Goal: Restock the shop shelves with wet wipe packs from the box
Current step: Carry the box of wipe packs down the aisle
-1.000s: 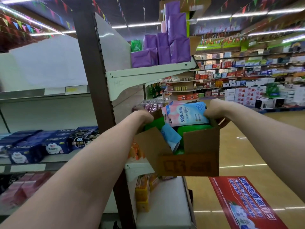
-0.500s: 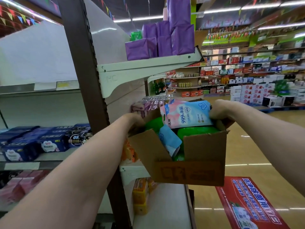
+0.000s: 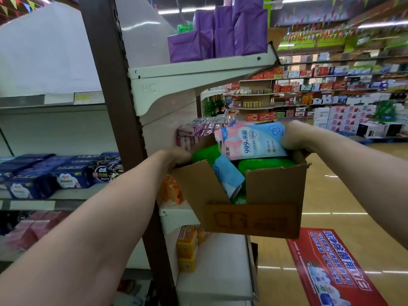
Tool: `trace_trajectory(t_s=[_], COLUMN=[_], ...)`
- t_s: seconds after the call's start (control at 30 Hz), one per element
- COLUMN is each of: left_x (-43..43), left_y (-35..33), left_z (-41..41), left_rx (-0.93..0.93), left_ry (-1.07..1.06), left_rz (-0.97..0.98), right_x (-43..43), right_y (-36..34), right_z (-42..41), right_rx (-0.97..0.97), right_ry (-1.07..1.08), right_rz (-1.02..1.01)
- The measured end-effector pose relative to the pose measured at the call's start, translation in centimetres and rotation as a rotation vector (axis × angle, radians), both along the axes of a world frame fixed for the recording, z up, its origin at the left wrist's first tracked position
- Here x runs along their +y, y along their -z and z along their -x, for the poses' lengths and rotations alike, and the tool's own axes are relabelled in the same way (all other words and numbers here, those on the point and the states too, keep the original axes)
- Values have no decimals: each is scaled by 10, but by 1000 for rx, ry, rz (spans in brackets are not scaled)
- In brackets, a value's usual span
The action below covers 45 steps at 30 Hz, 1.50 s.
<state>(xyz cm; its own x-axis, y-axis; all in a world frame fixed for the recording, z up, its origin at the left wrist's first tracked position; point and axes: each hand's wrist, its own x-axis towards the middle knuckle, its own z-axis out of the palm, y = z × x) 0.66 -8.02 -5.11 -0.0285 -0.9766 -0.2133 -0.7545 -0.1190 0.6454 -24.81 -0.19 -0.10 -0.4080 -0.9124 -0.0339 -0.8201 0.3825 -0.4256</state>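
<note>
Right now, your left hand [image 3: 180, 156] grips the left side of the box [image 3: 254, 217], with its fingers hidden behind the raised flap. Your right hand [image 3: 294, 138] is curled over the far right corner of the rim and touches the top pack. Between them you hold the box in the air with its flaps open, close to the end of the shelving and above the white bottom shelf [image 3: 216, 266]. The wipes are all inside the box. A pink-and-blue pack [image 3: 249, 141] lies on top and leans towards you. Under it are two green packs [image 3: 267, 165], and a light blue pack [image 3: 227, 175] stands tilted against the near wall beside the left flap. Just behind the box, small pink and purple packets [image 3: 198, 129] sit on a middle shelf. Below your left wrist, yellow cartons [image 3: 186, 246] stand at the back of the bottom shelf. A brown post [image 3: 114, 85] rises to the left of the box and carries a cream bracket [image 3: 198, 71]. Purple packs [image 3: 220, 36] are stacked on the shelf over the bracket. Left of the post, dark blue packs [image 3: 66, 173] fill one shelf, with blurred pink packs [image 3: 33, 228] on the one below. On the floor to the right lies a red sticker [image 3: 331, 272] with white lettering. Stocked aisles [image 3: 331, 85] run across the far side of the shop.
</note>
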Motion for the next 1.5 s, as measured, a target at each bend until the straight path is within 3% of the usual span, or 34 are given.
trace_trajectory(t_s=[0.23, 0.67, 1.03, 1.5], left_x=[12, 87, 188, 289], left_y=[-15, -27, -44, -56], left_z=[11, -15, -93, -220], left_rx=[-74, -132, -90, -334], left_ry=[25, -13, -80, -232], left_rz=[159, 174, 231, 205], right_x=[10, 80, 160, 215], right_y=[5, -3, -18, -13], right_z=[14, -12, -85, -202], right_rx=[-25, 0, 19, -36], right_ry=[21, -7, -67, -299], right_rz=[39, 80, 135, 123])
